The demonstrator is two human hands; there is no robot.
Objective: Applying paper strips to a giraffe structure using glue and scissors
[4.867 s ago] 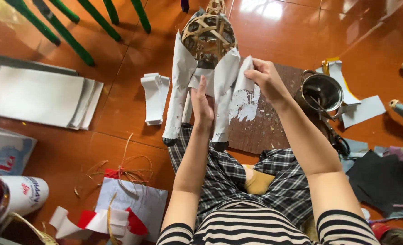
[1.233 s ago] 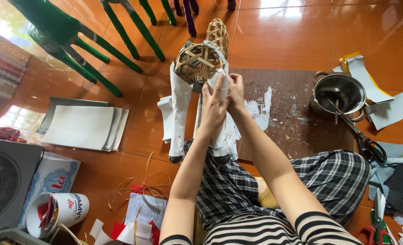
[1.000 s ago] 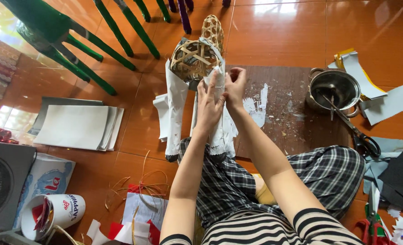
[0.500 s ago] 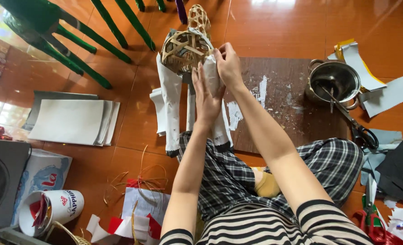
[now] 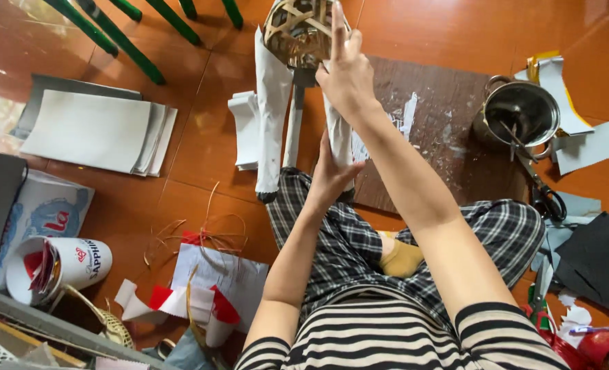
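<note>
Orange floor tiles (image 5: 201, 144) fill the view, and the person sits on them with many craft things around. Between the knees stands a woven bamboo frame (image 5: 297, 31), and its legs are covered with strips of white paper (image 5: 271, 116). The right hand (image 5: 345, 75) is raised at the upper part of the frame, with the fingers stretched up and pressed flat on the paper there; it pinches nothing that I can see. The left hand (image 5: 330, 175) is lower, with fingers spread, and it presses the paper on one leg.

I judge the frame light and hollow, a little springy, and easy to crush if it is squeezed hard. The paper looks thin and maybe wet from glue, so it would tear or slide easily. The best place to hold seems the covered legs or the thicker ribs.

A dark board (image 5: 448, 130) lies just beside the frame, and near its far edge stands a metal pot (image 5: 520, 116) with a tool in it. Scissors (image 5: 544, 199) lie close to the pot. A stack of white sheets (image 5: 92, 130) lies well apart on the left.

The top of the frame is cut off by the picture edge, and the right palm hides what it touches.
</note>
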